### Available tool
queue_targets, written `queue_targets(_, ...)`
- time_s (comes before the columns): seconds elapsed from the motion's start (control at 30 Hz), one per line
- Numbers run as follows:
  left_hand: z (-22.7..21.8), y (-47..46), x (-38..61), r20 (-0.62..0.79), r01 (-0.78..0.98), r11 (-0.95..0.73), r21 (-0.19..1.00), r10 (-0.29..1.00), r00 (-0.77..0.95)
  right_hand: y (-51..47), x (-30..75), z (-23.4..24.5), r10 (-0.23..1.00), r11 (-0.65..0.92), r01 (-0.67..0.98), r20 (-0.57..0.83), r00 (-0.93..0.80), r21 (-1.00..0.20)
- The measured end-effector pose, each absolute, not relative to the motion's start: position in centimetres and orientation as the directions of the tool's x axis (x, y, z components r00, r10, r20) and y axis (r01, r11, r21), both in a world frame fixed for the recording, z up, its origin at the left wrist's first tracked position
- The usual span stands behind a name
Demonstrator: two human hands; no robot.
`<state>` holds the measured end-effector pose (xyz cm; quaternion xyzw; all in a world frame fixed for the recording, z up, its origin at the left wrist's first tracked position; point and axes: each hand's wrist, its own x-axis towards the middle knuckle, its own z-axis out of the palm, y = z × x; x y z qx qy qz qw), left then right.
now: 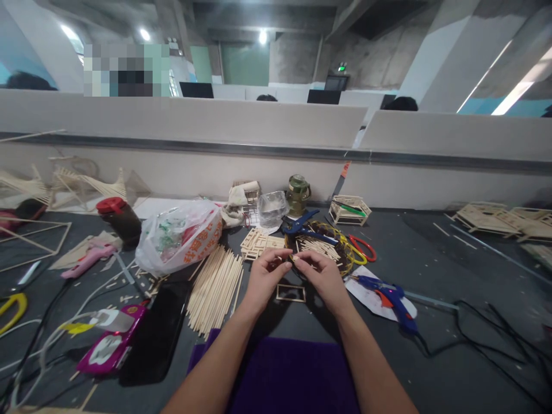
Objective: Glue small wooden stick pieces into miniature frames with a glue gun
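Observation:
My left hand (265,276) and my right hand (321,275) meet above the dark table, fingertips pinched together on a small thin wooden stick (292,258) held between them. Directly below them a small rectangular stick frame (291,293) lies flat on the table. A pile of long wooden sticks (215,287) lies just left of my left hand. Behind my right hand is a round wire basket (340,244) with short cut sticks in it. A blue glue gun (390,296) rests on white paper right of my right hand.
A plastic bag (179,236), a red-capped jar (118,218), a pink glue gun (86,260) and a black phone (155,339) lie left. Blue clamp (304,224), green jar (297,195), stick models (349,210) stand behind. Black cables (487,333) trail right. A purple cloth (293,374) lies near me.

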<state>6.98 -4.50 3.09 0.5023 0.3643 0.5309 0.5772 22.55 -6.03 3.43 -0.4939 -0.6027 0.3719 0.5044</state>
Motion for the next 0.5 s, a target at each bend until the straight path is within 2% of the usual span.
queue_targets(0.27, 3.11, -4.55, 6.94, 0.212, -0.142, -0.192, 0.971, 0.967, 0.14, -6.26, 22.11, 3.45, 0.99, 0.136, 0.109, 0.131, -0.053, -0.985)
queue_targets(0.5, 2.68, -4.36, 6.92, 0.196, -0.166, -0.174, 0.971, 0.972, 0.128, -6.04, 22.46, 3.26, 0.987, 0.163, 0.067, 0.164, -0.002, -0.984)
